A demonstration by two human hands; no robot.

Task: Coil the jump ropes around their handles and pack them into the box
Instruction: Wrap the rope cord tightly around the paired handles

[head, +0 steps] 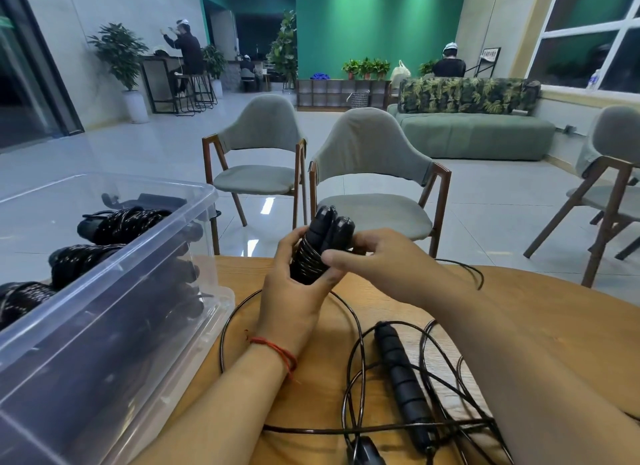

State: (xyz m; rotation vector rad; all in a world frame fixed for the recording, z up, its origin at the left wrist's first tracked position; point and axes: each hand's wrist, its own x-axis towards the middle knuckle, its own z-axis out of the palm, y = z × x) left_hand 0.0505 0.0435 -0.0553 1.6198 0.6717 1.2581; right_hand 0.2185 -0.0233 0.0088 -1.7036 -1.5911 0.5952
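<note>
- The left hand (294, 291) grips a pair of black handles (325, 236) upright above the far edge of the desk (554, 298). A few turns of cord are wound round the lower part of the handles.
- The right hand (374, 253) closes its thumb and fingers on the same bundle from the other side.
- Most of that cord (223, 329) lies slack in a wide loop on the desk, so the winding looks only partly done.
- The slack loop runs close to a second rope (401, 378), which lies tangled just to the right. Drawing the cord in could snag on it or drag it along.
- The thin cord looks springy. If either hand eases off, the turns could slide off the handles and unwind.
- The clear box (145, 253) stands to the left with several coiled ropes (128, 222) inside. A loosely wound bundle could spring open once it is dropped in.
</note>
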